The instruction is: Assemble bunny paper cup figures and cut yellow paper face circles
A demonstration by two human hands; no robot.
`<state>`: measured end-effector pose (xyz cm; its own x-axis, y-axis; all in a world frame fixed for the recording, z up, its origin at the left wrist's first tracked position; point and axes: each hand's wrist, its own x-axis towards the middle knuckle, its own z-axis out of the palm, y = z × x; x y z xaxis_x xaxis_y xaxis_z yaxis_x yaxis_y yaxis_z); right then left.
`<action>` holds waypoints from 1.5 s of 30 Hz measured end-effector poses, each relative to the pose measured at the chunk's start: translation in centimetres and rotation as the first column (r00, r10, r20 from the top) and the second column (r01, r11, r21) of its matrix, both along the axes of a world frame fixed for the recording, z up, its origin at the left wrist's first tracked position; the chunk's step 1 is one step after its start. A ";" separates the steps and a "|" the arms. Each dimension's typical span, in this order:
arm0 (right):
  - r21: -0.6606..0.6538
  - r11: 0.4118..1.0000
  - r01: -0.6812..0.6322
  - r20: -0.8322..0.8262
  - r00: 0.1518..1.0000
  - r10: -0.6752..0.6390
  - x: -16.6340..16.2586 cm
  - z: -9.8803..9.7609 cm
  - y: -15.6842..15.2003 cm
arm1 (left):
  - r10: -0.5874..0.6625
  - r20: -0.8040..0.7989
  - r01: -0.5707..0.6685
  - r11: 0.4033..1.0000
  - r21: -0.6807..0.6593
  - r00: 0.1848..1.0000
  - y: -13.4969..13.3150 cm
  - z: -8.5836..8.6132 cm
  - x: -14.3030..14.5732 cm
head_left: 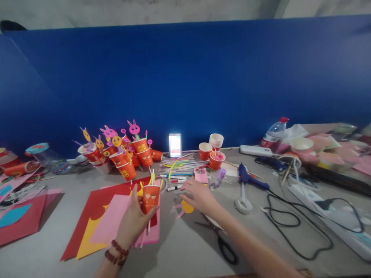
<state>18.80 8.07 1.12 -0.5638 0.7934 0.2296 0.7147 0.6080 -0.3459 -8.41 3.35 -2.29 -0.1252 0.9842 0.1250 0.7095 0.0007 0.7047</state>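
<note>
Red cup (150,197) gripped in my left hand (133,220), right hand (199,197) open.
I see the red cup low at 6 o'clock, above the pink paper (116,220) on the counter (179,251); my right hand lies spread just beside a yellow cutout (188,208), scissors (224,245) at 5 o'clock.

The screen (175,145) at centre is a pixelled blur. The left hand (131,222) hides the near side of the cup (151,196). The right hand (198,195) covers part of a yellow cutout (189,209), and its forearm covers part of the scissors (227,251). The power strip (342,227) runs off the lower right edge, and the papers (14,227) run off the left.
</note>
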 end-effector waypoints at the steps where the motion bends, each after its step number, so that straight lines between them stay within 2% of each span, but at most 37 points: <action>1: -0.012 0.999 -0.035 0.023 0.999 0.035 -1.5 -0.4 0.7 | -0.013 0.065 0.012 1.000 0.010 0.998 0.0 -0.2 -0.1; 3: -0.019 0.997 -0.075 0.048 0.996 0.075 -4.3 -1.2 1.9 | -0.031 0.201 0.019 0.998 0.061 0.979 -0.1 -0.5 -0.4; 6: -0.036 0.993 -0.113 0.090 0.989 0.116 -7.3 -1.9 3.3 | 0.001 0.332 -0.052 0.988 0.143 0.943 -0.3 -0.5 -1.1; 8: -0.050 0.991 -0.121 0.112 0.986 0.126 -8.6 -2.0 3.7 | 0.032 0.362 -0.095 0.983 0.156 0.932 -0.3 -0.4 -1.5; 11: -0.065 0.990 -0.127 0.114 0.984 0.134 -8.9 -1.7 4.0 | 0.040 0.342 -0.093 0.986 0.140 0.939 -0.3 -0.4 -1.9; 17: -0.078 0.986 -0.148 0.017 0.989 0.149 -5.1 1.3 3.0 | 0.102 0.049 -0.106 0.990 0.096 0.994 -0.2 -1.0 -2.1; 19: -0.103 0.980 -0.172 -0.116 0.980 0.160 -3.3 2.4 2.0 | 0.094 -0.028 -0.092 0.993 0.077 0.995 -0.2 -1.1 -2.1; 22: -0.206 0.951 -0.233 -0.368 0.918 0.145 -1.0 3.4 0.0 | 0.049 -0.104 -0.044 0.997 0.056 0.993 -0.2 -1.3 -1.9; 26: -0.286 0.925 -0.251 -0.508 0.858 0.076 0.8 3.3 -2.4 | 0.046 -0.188 -0.036 0.998 0.059 0.981 0.1 -1.7 -1.9; 28: -0.295 0.927 -0.233 -0.523 0.851 0.048 1.3 2.9 -3.3 | 0.060 -0.221 -0.037 0.994 0.106 0.973 0.1 -1.7 -2.1; 31: -0.278 0.935 -0.220 -0.546 0.837 0.034 1.8 2.3 -4.3 | 0.082 -0.269 0.012 0.944 0.330 0.960 -0.6 -0.6 -2.0; 33: -0.249 0.938 -0.243 -0.574 0.817 0.059 2.0 2.0 -4.9 | 0.000 -0.248 0.116 0.884 0.452 0.969 -1.7 1.0 -1.4; 34: -0.236 0.935 -0.263 -0.592 0.803 0.076 2.1 1.9 -5.3 | -0.109 -0.214 0.197 0.870 0.452 0.971 -2.2 1.8 -0.9; 36: -0.220 0.926 -0.307 -0.639 0.762 0.101 2.0 1.7 -5.8 | -0.361 -0.079 0.364 0.858 0.362 0.929 -3.3 3.3 0.5; 37: -0.217 0.919 -0.330 -0.669 0.735 0.106 2.0 1.6 -6.1 | -0.430 0.056 0.393 0.865 0.312 0.901 -3.6 3.9 1.3; 38: -0.215 0.910 -0.355 -0.700 0.706 0.110 1.9 1.5 -6.3 | -0.483 0.223 0.429 0.868 0.252 0.847 -3.9 4.3 2.1; 40: -0.208 0.891 -0.403 -0.754 0.647 0.116 1.8 1.2 -6.7 | -0.557 0.494 0.554 0.815 0.169 0.667 -4.0 4.6 3.6; 42: -0.210 0.871 -0.443 -0.790 0.602 0.116 1.7 0.9 -6.9 | -0.606 0.576 0.640 0.748 0.178 0.548 -3.8 4.8 4.6; 45: -0.225 0.850 -0.476 -0.814 0.572 0.105 1.7 0.6 -7.0 | -0.685 0.563 0.692 0.676 0.254 0.463 -3.5 5.0 5.5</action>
<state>20.54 1.12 1.68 -0.5467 0.7338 0.4034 -0.1122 0.4132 -0.9037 -2.96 -0.18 2.73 0.5535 0.7851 0.2778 -0.0620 -0.2938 0.9538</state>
